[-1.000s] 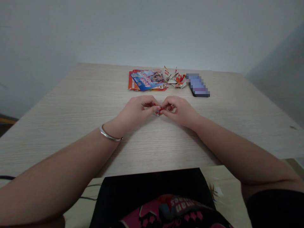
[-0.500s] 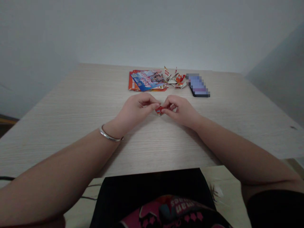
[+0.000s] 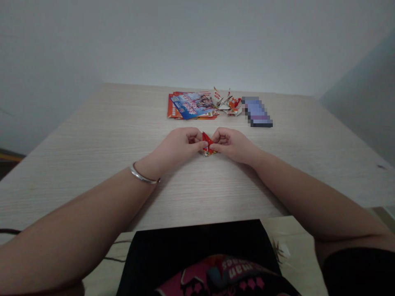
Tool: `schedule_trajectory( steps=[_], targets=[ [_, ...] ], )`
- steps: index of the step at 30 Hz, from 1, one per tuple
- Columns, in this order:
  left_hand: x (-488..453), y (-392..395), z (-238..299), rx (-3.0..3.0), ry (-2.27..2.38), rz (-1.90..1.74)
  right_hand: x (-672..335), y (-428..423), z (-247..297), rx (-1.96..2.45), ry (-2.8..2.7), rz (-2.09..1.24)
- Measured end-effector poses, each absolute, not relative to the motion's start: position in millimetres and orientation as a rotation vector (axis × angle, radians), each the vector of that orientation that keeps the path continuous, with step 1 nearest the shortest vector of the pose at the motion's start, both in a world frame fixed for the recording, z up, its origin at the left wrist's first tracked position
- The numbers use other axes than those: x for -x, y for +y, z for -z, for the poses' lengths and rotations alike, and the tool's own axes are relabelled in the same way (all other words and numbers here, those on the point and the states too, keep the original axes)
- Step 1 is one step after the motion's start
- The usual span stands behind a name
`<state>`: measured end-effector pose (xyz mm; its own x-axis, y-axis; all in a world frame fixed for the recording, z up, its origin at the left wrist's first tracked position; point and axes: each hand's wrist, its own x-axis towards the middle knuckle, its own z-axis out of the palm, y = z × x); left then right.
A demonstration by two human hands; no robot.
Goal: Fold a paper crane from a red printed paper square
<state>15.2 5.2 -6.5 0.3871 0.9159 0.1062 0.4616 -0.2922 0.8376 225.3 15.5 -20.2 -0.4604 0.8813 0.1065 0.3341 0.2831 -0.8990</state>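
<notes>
A small red folded paper [image 3: 207,139] with a pointed top and a patterned lower edge is held between my two hands, low over the table. My left hand [image 3: 182,140] pinches its left side, thumb in front and fingers curled behind. From the right, my right hand [image 3: 233,144] grips the same paper, its thumb lying on the front face. Both thumbs almost meet at the paper's middle. My fingers hide parts of its sides and back.
Beyond my hands lies a stack of colourful printed leaflets [image 3: 193,106]. Beside it are several folded paper pieces [image 3: 230,102] with pointed tips, then a phone [image 3: 257,112] with a blurred screen. A wall [image 3: 197,45] rises behind the pale wooden table [image 3: 123,123].
My hands have come slightly nearer to me. More of the red folded paper shows, its point now standing up between my thumbs and fingers. The leaflets, paper pieces and phone stay put.
</notes>
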Motion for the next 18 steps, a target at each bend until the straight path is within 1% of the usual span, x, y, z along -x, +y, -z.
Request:
schedule_trajectory(
  steps=[6,12,18],
  targets=[
    [-13.4,2.8,-0.3,-1.956,1.153,-0.774,-221.7,13.7,21.5,1.012,-1.976,-1.24],
    [-15.3,1.0,-0.5,-1.964,1.136,-0.867,-218.7,8.2,13.2,1.132,-2.069,-1.048],
    [-12.8,3.3,2.0,-1.993,1.07,-0.966,-216.5,6.0,8.3,1.217,-2.137,-0.937]
  ],
)
